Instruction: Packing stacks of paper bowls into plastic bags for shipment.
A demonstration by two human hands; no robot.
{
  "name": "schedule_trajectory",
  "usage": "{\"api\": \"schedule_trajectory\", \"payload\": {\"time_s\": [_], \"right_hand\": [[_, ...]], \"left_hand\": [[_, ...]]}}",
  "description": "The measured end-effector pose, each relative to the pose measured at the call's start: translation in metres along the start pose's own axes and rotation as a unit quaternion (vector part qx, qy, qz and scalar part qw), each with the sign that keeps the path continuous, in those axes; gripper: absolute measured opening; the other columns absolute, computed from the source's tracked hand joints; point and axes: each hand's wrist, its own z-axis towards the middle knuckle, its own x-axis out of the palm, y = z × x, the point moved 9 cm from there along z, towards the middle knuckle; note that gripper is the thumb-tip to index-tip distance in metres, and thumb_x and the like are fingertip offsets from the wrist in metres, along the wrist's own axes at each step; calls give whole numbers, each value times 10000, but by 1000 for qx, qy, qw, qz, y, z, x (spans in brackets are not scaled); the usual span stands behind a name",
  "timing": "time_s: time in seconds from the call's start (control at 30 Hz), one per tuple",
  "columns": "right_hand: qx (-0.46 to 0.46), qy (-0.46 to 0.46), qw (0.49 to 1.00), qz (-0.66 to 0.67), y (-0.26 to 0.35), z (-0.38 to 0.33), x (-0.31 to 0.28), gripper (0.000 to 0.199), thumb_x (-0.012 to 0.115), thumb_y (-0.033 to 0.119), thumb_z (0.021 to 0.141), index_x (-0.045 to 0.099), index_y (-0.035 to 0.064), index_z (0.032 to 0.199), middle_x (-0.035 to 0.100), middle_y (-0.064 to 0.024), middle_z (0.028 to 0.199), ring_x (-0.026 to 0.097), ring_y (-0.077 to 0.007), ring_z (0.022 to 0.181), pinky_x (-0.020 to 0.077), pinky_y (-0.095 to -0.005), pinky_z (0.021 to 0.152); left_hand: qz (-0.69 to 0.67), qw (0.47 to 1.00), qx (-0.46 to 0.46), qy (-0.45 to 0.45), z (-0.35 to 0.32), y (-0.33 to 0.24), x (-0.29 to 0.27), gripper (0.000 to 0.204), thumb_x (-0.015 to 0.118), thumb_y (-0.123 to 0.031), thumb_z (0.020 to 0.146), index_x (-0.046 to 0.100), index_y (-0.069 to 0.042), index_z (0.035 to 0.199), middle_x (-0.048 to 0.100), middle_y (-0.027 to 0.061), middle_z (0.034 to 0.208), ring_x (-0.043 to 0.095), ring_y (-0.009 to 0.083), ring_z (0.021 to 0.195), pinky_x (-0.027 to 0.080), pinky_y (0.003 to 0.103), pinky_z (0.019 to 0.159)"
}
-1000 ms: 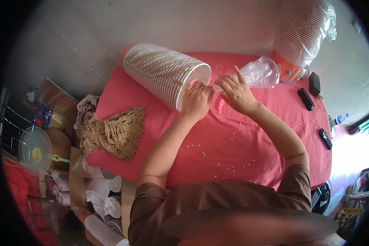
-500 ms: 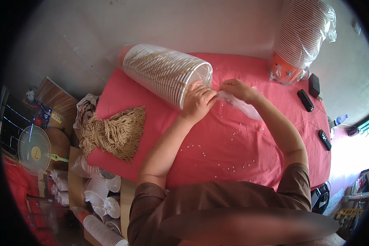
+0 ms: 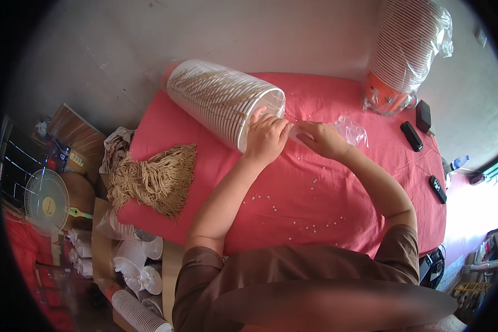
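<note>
A long stack of nested white-rimmed paper buckets (image 3: 218, 102) lies on its side, wrapped in clear plastic, with tan strings across it. At its open right end my left hand (image 3: 265, 138) is closed on the gathered plastic bag, its fingertips partly hidden. My right hand (image 3: 322, 139) pinches the bag just right of the left one. Beyond it, the loose end of the clear plastic bag (image 3: 352, 131) spreads over the red cloth. A bundle of cut tan strings (image 3: 160, 180) lies to the left of my left forearm.
A red cloth (image 3: 337, 188) covers the table, with small white beads scattered on it. Another bagged bucket stack (image 3: 404, 52) stands at the back right, near black devices (image 3: 411, 136). On the left are a fan (image 3: 47, 202) and a cardboard box (image 3: 102, 249) of bagged cups.
My right hand has turned and shifted slightly down, and the loose bag end has swung up and spread to its right. My left hand stays almost in place.
</note>
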Motion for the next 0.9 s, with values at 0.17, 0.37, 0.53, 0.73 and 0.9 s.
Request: {"api": "schedule_trajectory", "payload": {"time_s": [0.17,0.37,0.53,0.73,0.9], "right_hand": [[44,118,965,231,-37,5,29,294,541,257,983,626,-7,1080,649,-59,908,588,-108,842,495,-289,730],[227,160,847,454,-41,-5,43,307,557,253,963,632,-26,1070,644,-54,922,586,-118,764,533,-302,690],[298,247,743,546,-22,-11,65,327,464,301,991,643,28,1014,599,-45,821,595,-155,693,576,-392,613],[267,283,780,490,-29,-18,77,395,457,368,994,642,20,968,612,-61,785,610,-183,685,566,-387,626],[216,130,913,319,-16,-14,36,390,557,392,942,627,18,1026,665,-90,912,654,-201,806,550,-346,745]], "left_hand": [[-88,988,105,-73,-15,-46,-38,155,629,-188,879,655,-53,949,623,87,972,626,278,894,496,413,813],[-456,816,-311,173,-74,12,51,317,504,-296,1001,610,-11,911,598,31,770,583,165,691,465,327,649],[-696,646,-314,10,-72,20,95,243,466,-258,1031,598,-56,1067,555,-18,898,502,74,800,445,258,702],[-781,528,-331,43,-62,-2,99,263,459,-208,1031,570,-33,1192,569,26,890,570,148,902,488,318,853],[-769,464,-427,-103,-69,11,111,144,490,-182,1015,571,-62,1007,617,61,928,600,158,859,503,319,809]]}}
